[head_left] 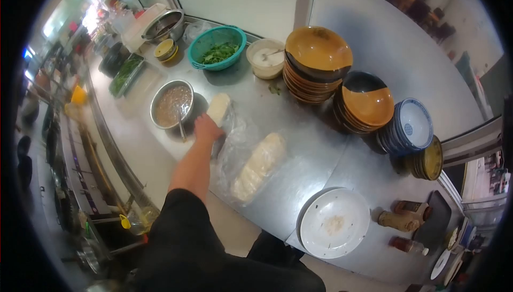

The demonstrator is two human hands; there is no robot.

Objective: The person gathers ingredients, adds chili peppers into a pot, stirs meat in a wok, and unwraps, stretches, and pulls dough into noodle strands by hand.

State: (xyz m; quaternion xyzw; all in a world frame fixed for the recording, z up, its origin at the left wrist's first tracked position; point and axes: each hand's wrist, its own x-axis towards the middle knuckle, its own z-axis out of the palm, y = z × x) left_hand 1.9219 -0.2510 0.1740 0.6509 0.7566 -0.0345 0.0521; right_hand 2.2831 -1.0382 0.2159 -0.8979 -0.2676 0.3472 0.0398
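a: which hand is shown?
b: the left hand [207, 128], extended from a black sleeve [187, 217] over the left part of the table [315, 156]. its fingers appear bent; whether they grasp anything cannot be told. the right hand lies outside the view, so its state cannot be told.

a: and the thing nearest to it?
b: the short roll [219, 106], pale, lying just beyond the hand and slightly to its right. clear plastic [235, 134] lies crumpled to the right of the hand. the long roll [260, 166], also pale, is wrapped in plastic, nearer and farther right.

a: what stands to the left of the hand?
b: the steel bowl [172, 105], containing a brownish mixture; a spoon [181, 130] leans in it, handle toward the near side.

a: and the far side?
b: from left to right: a teal basket [199, 46] with greens [220, 53] inside, a tub [267, 73] of white matter with a spoon-like utensil in it, then two stacks of brown bowls [315, 81] and a stack of blue-and-white bowls [414, 126].

a: the near right?
b: a white dish [319, 233], bearing dark specks and a pale brown patch at its middle. three bottles [398, 221] lie to its right.
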